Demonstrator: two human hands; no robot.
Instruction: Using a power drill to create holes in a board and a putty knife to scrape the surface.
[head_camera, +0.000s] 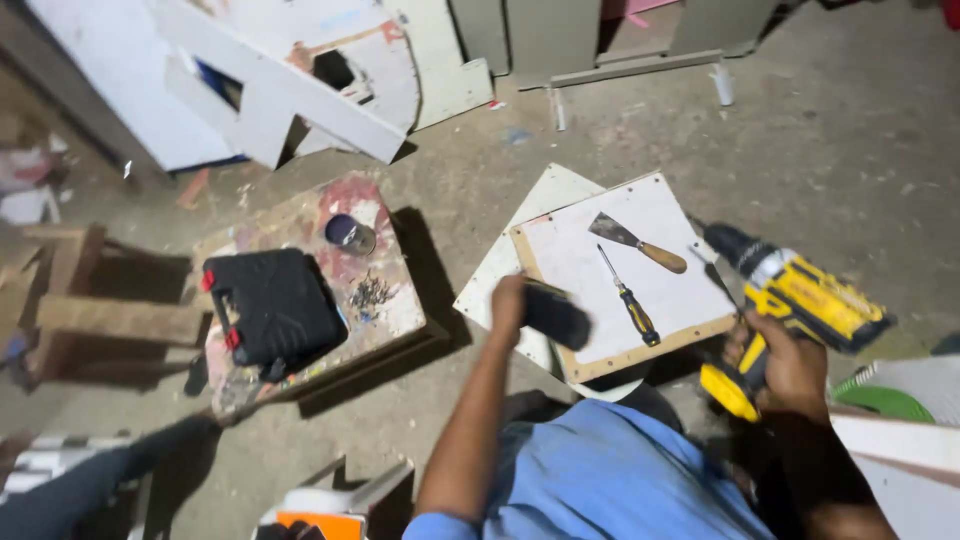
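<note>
Left-hand grip: left hand (510, 298) is closed around a dark block-shaped object (555, 315), blurred; fingers wrapped on its near end, the block jutting rightward over the near-left corner of the board.
Right-hand grip: right hand (790, 368) is clenched on the handle of a yellow-and-black cordless drill (800, 300), held in the air off the board's right edge.
Far left: wooden stool frame (90, 300) stands on the concrete floor (850, 130).
Left platform: paint-stained wooden stand (395, 300) carries a black tool case (270, 305) toward its near-left side, a small round tin (350, 234) at its far edge, and a heap of screws (370, 293) near its right edge.
Carrier: white board with wooden rim (590, 250) lies on a second pale panel (500, 265), tilted so its long edges run from near-left to far-right.
On the board: putty knife (637, 242) lies near the far-right corner, blade to the left, wooden handle to the right; screwdriver (628, 297) lies just below it, tip toward the far edge, yellow-and-black handle toward the near edge.
Key relation: drill's long axis runs from lower right to upper left, chuck pointing at the board's right corner; the dark block lies well left of the drill, across the board's near edge.
Nearer hand: left hand is closer to the screwdriver; right hand is closer to the putty knife handle.
Far edge: white cut panels (280, 90) lean at the back.
</note>
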